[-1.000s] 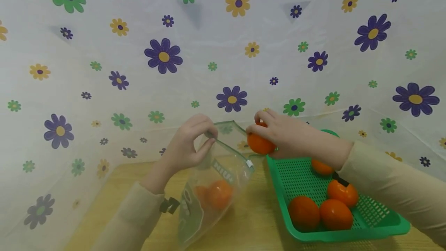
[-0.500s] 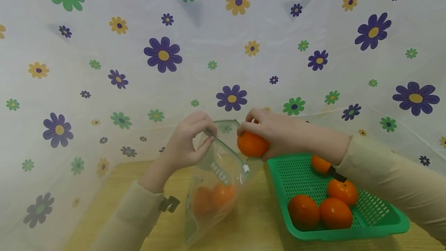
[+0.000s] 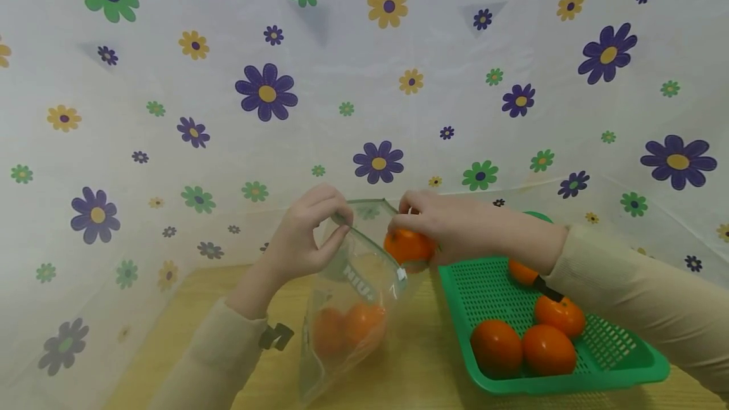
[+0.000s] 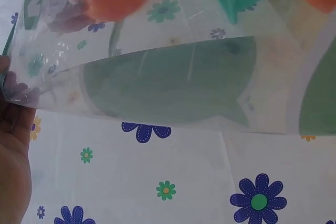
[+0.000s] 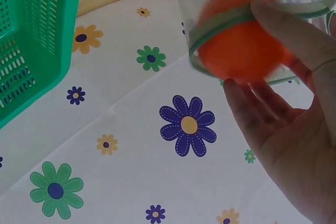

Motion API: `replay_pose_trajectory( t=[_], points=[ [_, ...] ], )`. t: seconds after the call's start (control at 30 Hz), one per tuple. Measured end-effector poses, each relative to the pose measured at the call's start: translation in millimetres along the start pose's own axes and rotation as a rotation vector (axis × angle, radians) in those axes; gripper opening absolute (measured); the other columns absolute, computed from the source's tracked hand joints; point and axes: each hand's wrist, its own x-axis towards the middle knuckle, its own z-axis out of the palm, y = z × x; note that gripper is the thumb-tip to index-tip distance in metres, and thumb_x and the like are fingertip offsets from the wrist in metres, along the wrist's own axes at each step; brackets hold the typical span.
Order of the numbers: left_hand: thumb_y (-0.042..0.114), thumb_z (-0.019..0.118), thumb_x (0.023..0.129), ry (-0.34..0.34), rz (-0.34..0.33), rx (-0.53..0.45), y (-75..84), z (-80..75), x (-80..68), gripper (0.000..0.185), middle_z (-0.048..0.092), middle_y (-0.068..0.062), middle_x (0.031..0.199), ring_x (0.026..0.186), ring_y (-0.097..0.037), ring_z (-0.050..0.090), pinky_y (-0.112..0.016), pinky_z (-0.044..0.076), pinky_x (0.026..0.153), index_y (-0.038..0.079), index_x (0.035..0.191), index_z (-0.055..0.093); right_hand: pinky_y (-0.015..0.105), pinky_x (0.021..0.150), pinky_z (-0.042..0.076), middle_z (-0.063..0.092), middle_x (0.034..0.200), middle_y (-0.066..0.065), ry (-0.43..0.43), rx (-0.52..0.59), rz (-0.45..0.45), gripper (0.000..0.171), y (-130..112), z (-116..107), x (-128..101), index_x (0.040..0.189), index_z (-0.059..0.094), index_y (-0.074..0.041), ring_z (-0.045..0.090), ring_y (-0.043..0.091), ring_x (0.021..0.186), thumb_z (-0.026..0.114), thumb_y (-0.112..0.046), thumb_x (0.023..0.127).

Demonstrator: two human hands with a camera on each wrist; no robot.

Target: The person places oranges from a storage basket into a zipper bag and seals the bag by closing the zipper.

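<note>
My left hand (image 3: 310,233) pinches the near rim of a clear zip bag (image 3: 347,296) and holds its mouth up. Two oranges (image 3: 350,328) lie at the bottom of the bag. My right hand (image 3: 441,223) grips another orange (image 3: 407,247) from above, right at the bag's open mouth. In the right wrist view that orange (image 5: 239,32) sits partly behind the bag's green-edged rim (image 5: 220,22), held by my fingers (image 5: 294,35). The left wrist view looks through the bag's film (image 4: 173,77) beside my left hand (image 4: 13,145).
A green perforated tray (image 3: 621,366) stands on the wooden table (image 3: 421,372) to the right, holding several more oranges (image 3: 524,347). A white cloth with flower prints (image 3: 364,81) hangs behind and around the table.
My right hand has carried the orange left and slightly down, from above the tray's corner to the bag's mouth. The left hand has kept its hold on the rim.
</note>
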Motion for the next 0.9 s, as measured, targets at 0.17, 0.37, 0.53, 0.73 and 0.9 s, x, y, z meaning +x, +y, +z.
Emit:
replay_pose_trajectory(
  t=[0.17,0.37,0.53,0.73,0.9],
  points=[
    [-0.011,0.068,0.081,-0.002,0.011,0.011,0.3,0.6,-0.3,0.019,0.064,-0.004,0.086,0.085,-0.018,0.058,-0.025,0.05,0.081,0.005,0.09,0.066,0.027,0.083,0.061,0.058,0.133,0.009,-0.026,-0.018,0.011,0.059,-1,-1,0,0.134,0.063,-0.023,0.063,0.021,0.11,0.093,-0.021,0.082],
    [-0.011,0.068,0.082,-0.01,0.013,0.014,-0.1,1.2,-1.1,0.019,0.064,-0.004,0.086,0.086,-0.018,0.059,-0.025,0.051,0.082,0.005,0.091,0.066,0.026,0.081,0.059,0.058,0.131,0.007,-0.043,-0.056,0.032,0.064,-2,1,0,0.137,0.062,-0.023,0.06,0.02,0.107,0.093,-0.026,0.082],
    [-0.011,0.068,0.082,-0.003,0.019,0.013,-0.4,0.0,-1.3,0.018,0.063,-0.004,0.086,0.085,-0.018,0.058,-0.025,0.051,0.081,0.005,0.09,0.065,0.028,0.082,0.059,0.057,0.131,0.006,-0.045,-0.098,0.045,0.065,0,4,-1,0.139,0.061,-0.025,0.058,0.021,0.11,0.092,-0.033,0.082],
    [-0.012,0.067,0.081,0.005,0.031,0.021,-1.7,0.0,-3.2,0.019,0.063,-0.004,0.086,0.084,-0.017,0.058,-0.024,0.051,0.08,0.005,0.09,0.065,0.031,0.083,0.06,0.056,0.133,0.008,-0.047,-0.144,0.048,0.069,2,7,-2,0.142,0.06,-0.026,0.057,0.022,0.111,0.091,-0.039,0.083],
    [-0.011,0.068,0.081,-0.002,0.031,0.02,-1.8,1.0,-3.2,0.02,0.064,-0.004,0.086,0.085,-0.017,0.058,-0.026,0.051,0.08,0.006,0.09,0.065,0.034,0.089,0.061,0.056,0.137,0.01,-0.045,-0.172,0.047,0.072,3,10,-3,0.144,0.059,-0.026,0.057,0.024,0.113,0.091,-0.042,0.081]
  ],
)
